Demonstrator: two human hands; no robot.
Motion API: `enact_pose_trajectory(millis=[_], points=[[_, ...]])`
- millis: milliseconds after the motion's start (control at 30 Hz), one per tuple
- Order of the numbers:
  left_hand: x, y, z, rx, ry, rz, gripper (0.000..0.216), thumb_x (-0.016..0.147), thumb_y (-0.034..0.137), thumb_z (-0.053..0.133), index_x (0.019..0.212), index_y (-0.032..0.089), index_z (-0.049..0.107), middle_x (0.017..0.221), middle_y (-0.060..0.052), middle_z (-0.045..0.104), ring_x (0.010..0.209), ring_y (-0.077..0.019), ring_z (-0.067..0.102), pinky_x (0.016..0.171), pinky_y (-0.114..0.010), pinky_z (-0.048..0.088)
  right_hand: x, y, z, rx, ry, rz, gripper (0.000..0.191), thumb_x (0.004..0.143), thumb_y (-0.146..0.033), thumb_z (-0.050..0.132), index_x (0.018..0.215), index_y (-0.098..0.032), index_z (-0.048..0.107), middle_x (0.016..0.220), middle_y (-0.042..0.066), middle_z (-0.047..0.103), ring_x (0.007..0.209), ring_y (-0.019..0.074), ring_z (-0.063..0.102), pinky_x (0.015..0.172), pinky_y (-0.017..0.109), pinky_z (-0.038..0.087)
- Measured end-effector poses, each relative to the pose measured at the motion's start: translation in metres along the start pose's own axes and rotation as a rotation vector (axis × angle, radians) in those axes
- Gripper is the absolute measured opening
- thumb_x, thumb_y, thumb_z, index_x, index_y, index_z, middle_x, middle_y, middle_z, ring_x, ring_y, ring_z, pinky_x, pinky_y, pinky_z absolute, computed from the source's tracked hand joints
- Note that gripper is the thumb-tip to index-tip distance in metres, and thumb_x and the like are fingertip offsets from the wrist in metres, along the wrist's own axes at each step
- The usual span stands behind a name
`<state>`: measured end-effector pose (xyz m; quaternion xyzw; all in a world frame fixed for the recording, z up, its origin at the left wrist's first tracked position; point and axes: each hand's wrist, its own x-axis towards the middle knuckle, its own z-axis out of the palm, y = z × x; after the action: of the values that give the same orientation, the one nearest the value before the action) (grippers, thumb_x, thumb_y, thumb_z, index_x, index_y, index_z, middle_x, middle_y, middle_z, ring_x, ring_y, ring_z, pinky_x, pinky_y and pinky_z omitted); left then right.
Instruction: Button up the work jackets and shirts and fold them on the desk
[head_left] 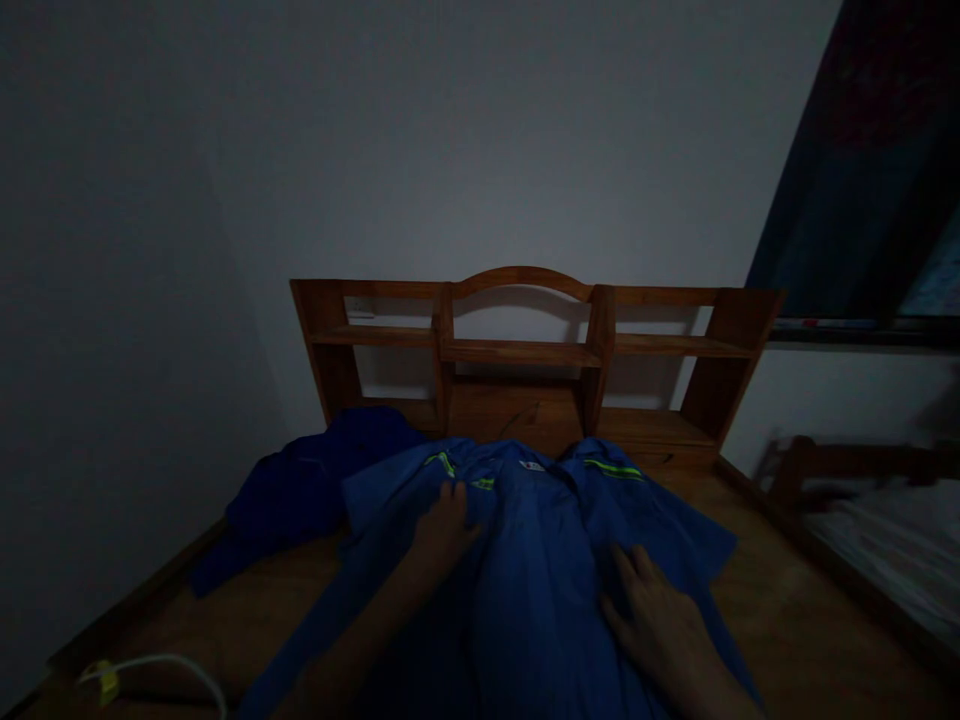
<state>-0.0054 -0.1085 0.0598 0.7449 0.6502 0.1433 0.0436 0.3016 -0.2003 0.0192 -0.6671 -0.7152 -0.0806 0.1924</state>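
Note:
A blue work shirt (540, 560) with yellow-green reflective strips lies spread on a wooden bed platform (780, 610), collar toward the headboard. My left hand (444, 525) rests on the shirt's upper left chest, fingers stretched out and pressed flat near one strip. Lower down on the shirt's right side lies my right hand (652, 605), palm down, fingers apart. Neither hand holds anything. The room is dim.
A darker blue garment (300, 490) lies crumpled at the left of the shirt. A wooden headboard with shelves (525, 350) stands against the white wall. A white cable with a yellow tag (150, 670) lies at the near left corner. Another bed (885, 540) is at right.

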Motion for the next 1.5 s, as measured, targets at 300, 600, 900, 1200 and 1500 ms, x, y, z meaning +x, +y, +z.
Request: enact_pose_trajectory(millis=[300, 600, 900, 1200, 1500], points=[[-0.072, 0.015, -0.003, 0.158, -0.248, 0.076, 0.057, 0.076, 0.01, 0.044, 0.132, 0.009, 0.039, 0.109, -0.019, 0.063, 0.098, -0.031, 0.062, 0.079, -0.041, 0.047, 0.0, -0.002, -0.016, 0.167, -0.196, 0.129, 0.032, 0.084, -0.022, 0.038, 0.096, -0.015, 0.067, 0.079, 0.013, 0.069, 0.076, 0.0269, 0.067, 0.064, 0.033, 0.047], [-0.083, 0.028, -0.035, -0.487, -0.009, 0.125, 0.029, 0.087, 0.029, 0.038, 0.103, 0.016, 0.057, 0.072, -0.003, 0.065, 0.063, -0.0156, 0.061, 0.057, -0.023, 0.04, -0.002, -0.044, -0.087, 1.137, -0.334, 0.223, 0.06, 0.08, -0.05, 0.053, 0.13, -0.016, 0.049, 0.057, -0.001, 0.062, 0.043, 0.014, 0.055, 0.043, 0.023, 0.044], [-0.106, 0.04, 0.009, -0.207, 0.131, 0.135, 0.049, 0.091, 0.051, 0.029, 0.095, 0.019, 0.066, 0.095, -0.01, 0.066, 0.092, -0.0217, 0.062, 0.083, -0.033, 0.043, -0.059, -0.068, -0.046, 0.828, -0.544, -0.045, 0.055, 0.085, -0.051, 0.048, 0.129, -0.017, 0.05, 0.067, 0.001, 0.065, 0.05, 0.0143, 0.06, 0.05, 0.025, 0.049], [-0.077, -0.015, 0.041, 0.063, 0.141, 0.309, 0.054, 0.09, 0.055, 0.028, 0.139, 0.034, 0.033, 0.148, -0.005, 0.032, 0.136, -0.0291, 0.026, 0.107, -0.059, 0.015, -0.067, 0.041, -0.014, 0.244, 0.082, 0.024, 0.053, 0.084, -0.05, 0.047, 0.132, -0.029, 0.048, 0.146, 0.009, 0.03, 0.131, 0.0317, 0.034, 0.105, 0.051, 0.032], [-0.1, -0.002, 0.041, 0.112, 0.197, 0.235, 0.057, 0.089, 0.058, 0.028, 0.139, 0.032, 0.035, 0.147, -0.006, 0.033, 0.135, -0.0282, 0.027, 0.108, -0.057, 0.015, -0.06, 0.083, -0.002, 0.538, 0.069, 0.264, 0.051, 0.077, -0.044, 0.049, 0.12, -0.017, 0.058, 0.125, 0.012, 0.057, 0.114, 0.0269, 0.055, 0.097, 0.042, 0.043]])
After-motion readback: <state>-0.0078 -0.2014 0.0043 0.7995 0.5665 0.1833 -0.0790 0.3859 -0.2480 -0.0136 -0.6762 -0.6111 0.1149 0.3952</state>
